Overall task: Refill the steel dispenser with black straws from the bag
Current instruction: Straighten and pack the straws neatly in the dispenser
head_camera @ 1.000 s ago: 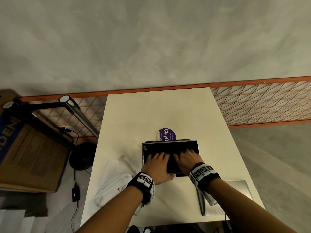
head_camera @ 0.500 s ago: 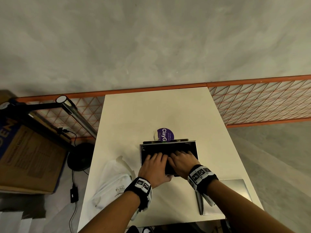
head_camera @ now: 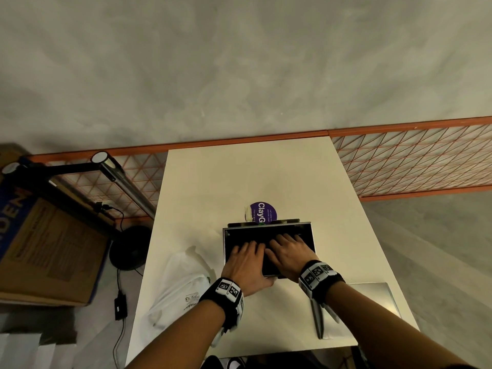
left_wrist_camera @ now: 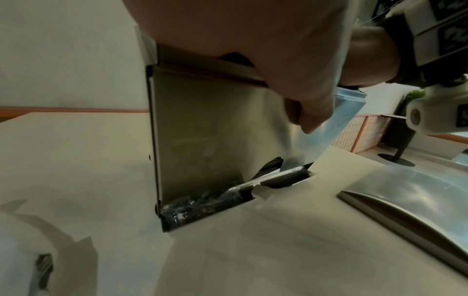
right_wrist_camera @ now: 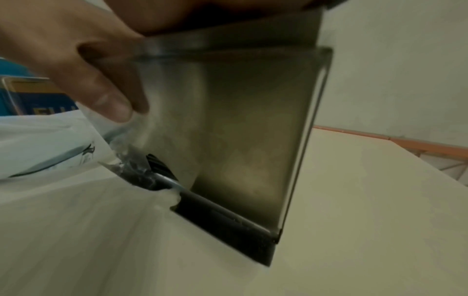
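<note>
Where the head view looks down on the desk (head_camera: 239, 182), the steel dispenser (head_camera: 308, 235) stands open-topped, its inside dark with black straws (head_camera: 239, 237). Both hands lie palm down in that opening: the left hand (head_camera: 246, 265) with fingers flat and spread on the straws, its thumb under the near rim, the right hand (head_camera: 288, 255) just beside it, fingers likewise stretched forward. Neither grip closes on anything. Left of the left hand lies the white bag (head_camera: 181, 286); behind the dispenser sits a purple round label (head_camera: 266, 211); near the right wrist lies a steel lid (head_camera: 372, 302).

From the left wrist, the left hand (left_wrist_camera: 253, 40) covers the dispenser's (left_wrist_camera: 202, 130) top, thumb hanging over the front wall. Black straws (left_wrist_camera: 278, 177) show in the slot at its foot. The lid (left_wrist_camera: 410, 200) lies to the right.

From the right wrist, the right hand (right_wrist_camera: 76, 50) rests on the dispenser's (right_wrist_camera: 253, 130) rim, thumb against the wall; straws (right_wrist_camera: 142, 176) show below, the bag (right_wrist_camera: 38, 144) beyond.
</note>
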`<state>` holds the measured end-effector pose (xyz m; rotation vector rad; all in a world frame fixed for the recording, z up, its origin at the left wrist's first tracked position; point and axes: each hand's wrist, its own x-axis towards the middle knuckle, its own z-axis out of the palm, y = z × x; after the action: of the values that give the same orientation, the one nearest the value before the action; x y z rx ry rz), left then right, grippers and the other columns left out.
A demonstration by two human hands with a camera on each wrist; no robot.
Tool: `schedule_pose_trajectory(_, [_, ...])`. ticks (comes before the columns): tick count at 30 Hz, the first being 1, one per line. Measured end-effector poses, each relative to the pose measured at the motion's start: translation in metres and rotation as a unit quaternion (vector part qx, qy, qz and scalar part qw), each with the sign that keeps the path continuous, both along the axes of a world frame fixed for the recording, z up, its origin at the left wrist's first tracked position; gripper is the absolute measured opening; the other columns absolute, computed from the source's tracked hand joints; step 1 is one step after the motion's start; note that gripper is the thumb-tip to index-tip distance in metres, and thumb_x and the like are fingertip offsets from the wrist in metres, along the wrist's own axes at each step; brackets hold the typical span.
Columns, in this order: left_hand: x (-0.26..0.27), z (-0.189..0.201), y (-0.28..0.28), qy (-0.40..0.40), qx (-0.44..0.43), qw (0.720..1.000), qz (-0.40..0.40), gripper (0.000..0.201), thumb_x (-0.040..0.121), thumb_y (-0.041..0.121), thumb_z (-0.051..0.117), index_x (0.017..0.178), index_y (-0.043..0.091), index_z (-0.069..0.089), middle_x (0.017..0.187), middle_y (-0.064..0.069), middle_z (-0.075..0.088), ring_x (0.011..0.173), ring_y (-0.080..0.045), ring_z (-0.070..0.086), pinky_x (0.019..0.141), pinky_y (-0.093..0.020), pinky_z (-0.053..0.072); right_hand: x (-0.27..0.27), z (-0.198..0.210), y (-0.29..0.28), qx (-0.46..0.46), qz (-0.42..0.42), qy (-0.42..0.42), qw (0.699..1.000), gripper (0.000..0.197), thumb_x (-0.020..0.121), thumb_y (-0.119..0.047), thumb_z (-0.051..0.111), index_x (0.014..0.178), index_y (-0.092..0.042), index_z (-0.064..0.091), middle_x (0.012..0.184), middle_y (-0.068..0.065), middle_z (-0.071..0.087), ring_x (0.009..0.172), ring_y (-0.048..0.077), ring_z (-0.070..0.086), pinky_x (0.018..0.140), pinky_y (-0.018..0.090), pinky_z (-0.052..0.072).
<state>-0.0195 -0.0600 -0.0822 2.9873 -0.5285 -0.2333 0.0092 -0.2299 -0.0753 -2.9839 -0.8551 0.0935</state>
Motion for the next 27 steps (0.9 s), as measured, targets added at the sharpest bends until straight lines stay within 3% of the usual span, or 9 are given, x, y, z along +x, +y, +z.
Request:
schedule_pose_trajectory(3, [0.001,0.000,0.000,-0.001,-0.005,1.000,0.010,0.075,0.072,0.074,0.054,0.126,0.024,0.048,0.124,0.000,0.058,0.116,-0.024,0.054,0.099,-0.043,0.041,-0.001,0.007,0.000,0.026,-0.047,-0.033,0.998,0.035,0.097,-0.044,0.033,0.089,-0.020,0.058,0.088,0.002,0.062,0.083,0.027,0.060,0.073,0.041,0.047])
schedule_pose_trajectory(6, [0.004,0.003,0.001,-0.003,-0.009,1.000,0.013,0.076,0.071,0.071,0.053,0.131,0.025,0.046,0.126,0.001,0.057,0.119,-0.023,0.052,0.100,-0.042,0.039,-0.006,0.014,-0.009,0.059,-0.105,-0.061,0.991,0.025,0.095,-0.037,0.039,0.088,-0.020,0.056,0.088,-0.001,0.058,0.083,0.025,0.056,0.074,0.039,0.047])
schedule_pose_trajectory(10, [0.006,0.004,0.002,0.000,-0.013,1.000,0.005,0.077,0.073,0.073,0.052,0.133,0.026,0.044,0.127,0.003,0.055,0.119,-0.022,0.051,0.101,-0.042,0.039,-0.017,0.010,-0.031,0.222,-0.125,-0.056,0.965,0.018,0.095,-0.025,0.043,0.094,-0.015,0.058,0.096,0.002,0.055,0.086,0.025,0.051,0.077,0.038,0.046])
schedule_pose_trajectory(15, [0.005,0.002,0.003,-0.005,-0.013,1.000,-0.004,0.076,0.073,0.073,0.051,0.133,0.026,0.044,0.126,0.005,0.056,0.118,-0.020,0.053,0.100,-0.041,0.039,-0.025,0.003,-0.027,0.367,-0.163,0.009,0.916,0.024,0.094,-0.028,0.045,0.101,-0.013,0.062,0.103,-0.003,0.054,0.093,0.017,0.054,0.086,0.023,0.043])
schedule_pose_trajectory(19, [0.009,0.003,0.003,0.003,0.001,1.000,-0.020,0.077,0.075,0.070,0.053,0.137,0.025,0.042,0.130,0.004,0.054,0.120,-0.020,0.052,0.102,-0.041,0.039,-0.020,0.006,-0.018,0.411,-0.192,0.048,0.890,0.026,0.091,-0.032,0.047,0.098,-0.013,0.064,0.103,-0.005,0.055,0.091,0.010,0.054,0.084,0.011,0.037])
schedule_pose_trajectory(22, [0.010,0.003,0.002,0.005,0.010,0.999,-0.033,0.078,0.078,0.065,0.055,0.142,0.023,0.039,0.134,0.003,0.052,0.123,-0.020,0.051,0.104,-0.042,0.038,-0.016,0.002,-0.012,0.358,-0.185,0.058,0.913,0.029,0.094,-0.034,0.042,0.094,-0.014,0.062,0.099,-0.003,0.054,0.088,0.016,0.053,0.084,0.028,0.045])
schedule_pose_trajectory(25, [0.009,0.003,0.002,0.007,0.018,0.999,-0.043,0.081,0.080,0.063,0.054,0.146,0.020,0.036,0.137,0.001,0.050,0.126,-0.021,0.048,0.105,-0.043,0.038,-0.015,0.002,-0.005,0.106,-0.109,0.019,0.988,0.033,0.095,-0.039,0.029,0.100,-0.021,0.056,0.101,-0.001,0.054,0.092,0.024,0.051,0.084,0.046,0.043])
schedule_pose_trajectory(27, [0.008,0.003,0.001,0.009,0.015,0.999,-0.048,0.081,0.081,0.063,0.054,0.148,0.019,0.035,0.140,0.001,0.048,0.128,-0.022,0.047,0.106,-0.043,0.038,-0.018,0.006,-0.001,-0.013,-0.075,0.020,0.997,0.035,0.090,-0.044,0.028,0.107,-0.026,0.053,0.105,-0.001,0.055,0.097,0.028,0.050,0.084,0.050,0.038])
